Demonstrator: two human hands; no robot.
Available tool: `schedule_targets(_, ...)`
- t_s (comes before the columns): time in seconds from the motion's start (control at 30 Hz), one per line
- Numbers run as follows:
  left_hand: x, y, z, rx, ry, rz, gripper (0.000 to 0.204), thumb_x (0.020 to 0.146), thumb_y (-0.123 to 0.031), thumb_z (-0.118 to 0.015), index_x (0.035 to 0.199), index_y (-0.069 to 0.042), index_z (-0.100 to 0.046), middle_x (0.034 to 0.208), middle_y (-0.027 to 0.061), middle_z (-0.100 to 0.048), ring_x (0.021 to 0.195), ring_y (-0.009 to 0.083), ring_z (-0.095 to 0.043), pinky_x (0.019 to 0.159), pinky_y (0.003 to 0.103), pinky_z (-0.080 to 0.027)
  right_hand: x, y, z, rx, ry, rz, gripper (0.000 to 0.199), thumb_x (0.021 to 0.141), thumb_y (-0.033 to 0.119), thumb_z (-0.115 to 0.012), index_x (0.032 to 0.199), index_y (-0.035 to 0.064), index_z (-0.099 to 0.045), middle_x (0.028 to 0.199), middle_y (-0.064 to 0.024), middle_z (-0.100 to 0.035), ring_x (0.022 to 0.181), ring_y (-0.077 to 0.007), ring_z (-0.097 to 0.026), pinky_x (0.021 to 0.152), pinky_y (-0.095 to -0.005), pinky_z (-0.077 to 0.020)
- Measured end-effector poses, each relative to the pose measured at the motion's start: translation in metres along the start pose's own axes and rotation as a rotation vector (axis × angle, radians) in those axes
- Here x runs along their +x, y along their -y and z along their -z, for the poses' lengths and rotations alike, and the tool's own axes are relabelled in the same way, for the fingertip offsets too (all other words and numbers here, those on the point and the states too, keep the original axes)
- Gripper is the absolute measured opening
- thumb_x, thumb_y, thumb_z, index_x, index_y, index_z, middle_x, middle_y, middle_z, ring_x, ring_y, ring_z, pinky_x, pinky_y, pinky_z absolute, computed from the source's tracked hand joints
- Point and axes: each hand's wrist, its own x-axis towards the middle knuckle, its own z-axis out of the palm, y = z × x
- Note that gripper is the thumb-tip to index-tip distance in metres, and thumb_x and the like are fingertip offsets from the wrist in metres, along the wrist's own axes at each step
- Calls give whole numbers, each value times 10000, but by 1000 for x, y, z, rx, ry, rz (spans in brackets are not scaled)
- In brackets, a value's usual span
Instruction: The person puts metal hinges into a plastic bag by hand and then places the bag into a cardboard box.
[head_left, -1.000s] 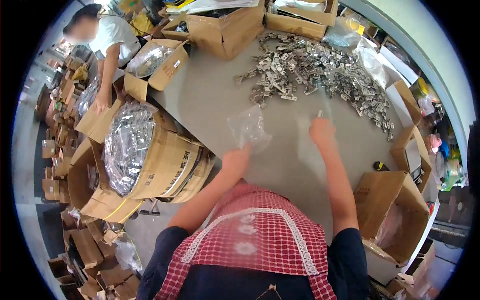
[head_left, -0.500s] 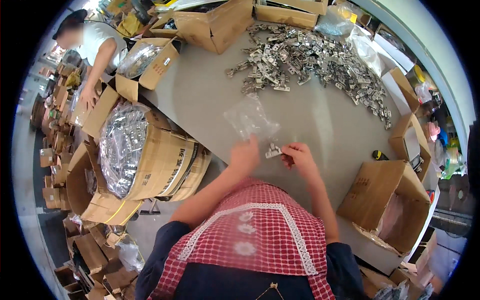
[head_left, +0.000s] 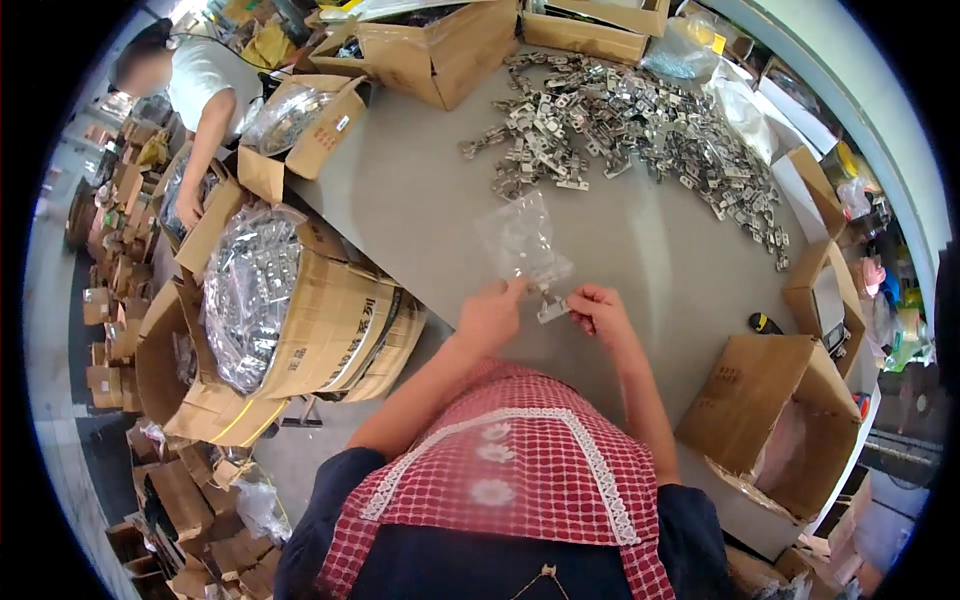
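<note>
A clear plastic bag (head_left: 522, 232) stands out from the fingers of my left hand (head_left: 490, 316), which is closed on its near edge. Between the thumb and fingers of my right hand (head_left: 600, 308) is a small silvery metal hinge (head_left: 551, 308), held just beside the bag's near end. Both hands are over the grey table (head_left: 420, 190), close to my red checked apron. Farther off lies a wide heap of similar metal hinges (head_left: 640, 130).
At the left, a large carton (head_left: 340, 330) holds plastic-wrapped metal parts (head_left: 250, 300). Another open carton (head_left: 750, 400) stands at the right, near a yellow-and-black tool (head_left: 764, 323). Several boxes line the far edge. A co-worker (head_left: 215, 90) reaches into a box at the far left.
The bag and my left hand have shifted slightly right, closer to the hinge in my right hand. The hinge has tilted. The co-worker's arm has moved a little right.
</note>
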Motion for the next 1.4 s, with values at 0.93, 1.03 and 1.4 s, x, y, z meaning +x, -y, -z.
schedule_targets(0.93, -1, 19, 3, 44, 160, 435, 368, 834, -234, -535, 1100, 2, -440, 758, 208, -650, 721, 386, -647, 620, 486, -503, 164, 86, 24, -715, -406, 86, 266, 847, 218, -626, 968, -18, -603, 633, -66, -579, 465, -139, -534, 460, -290, -483)
schedule_targets(1.03, 7, 10, 7, -13, 138, 416, 381, 860, -282, -524, 1101, -2, -432, 744, 194, -656, 712, 389, -652, 624, 493, -502, 173, 51, 37, -211, -399, 223, 203, 868, 201, -628, 879, 2, -589, 604, -37, -547, 473, -129, -525, 438, -290, -449)
schedule_targets(1.4, 21, 51, -9, 123, 46, 400, 268, 902, -246, -509, 1057, -42, -429, 708, 193, -646, 648, 386, -644, 564, 519, -488, 65, 12, 18, 9, -293, 189, 175, 795, 163, -687, 705, 62, -577, 566, 11, -495, 431, -75, -419, 378, -237, -289)
